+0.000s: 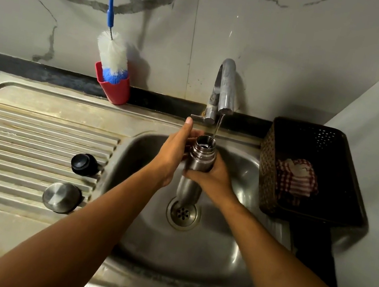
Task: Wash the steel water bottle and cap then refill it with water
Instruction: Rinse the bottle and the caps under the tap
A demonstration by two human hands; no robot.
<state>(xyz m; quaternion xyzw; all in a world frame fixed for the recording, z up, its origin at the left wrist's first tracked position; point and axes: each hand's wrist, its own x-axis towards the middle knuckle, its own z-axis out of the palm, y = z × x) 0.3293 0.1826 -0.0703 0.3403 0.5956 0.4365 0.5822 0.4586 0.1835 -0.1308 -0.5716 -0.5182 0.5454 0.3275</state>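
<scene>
The steel water bottle (pixel 199 161) stands upright over the sink bowl (pixel 224 248), its open mouth under a thin stream of water from the tap (pixel 226 87). My right hand (pixel 212 179) grips the bottle's body from the right. My left hand (pixel 175 151) holds the bottle's neck from the left, with the thumb raised toward the tap lever. On the ribbed drainboard (pixel 22 141) to the left sit a black inner stopper (pixel 83 164) and a steel cap (pixel 60 197).
A blue-and-white bottle brush (pixel 113 54) stands in a red cup (pixel 115 89) at the back wall. A black perforated basket (pixel 313 172) holding a red checked cloth (pixel 296 177) sits right of the sink. The drain (pixel 183 214) lies under the bottle.
</scene>
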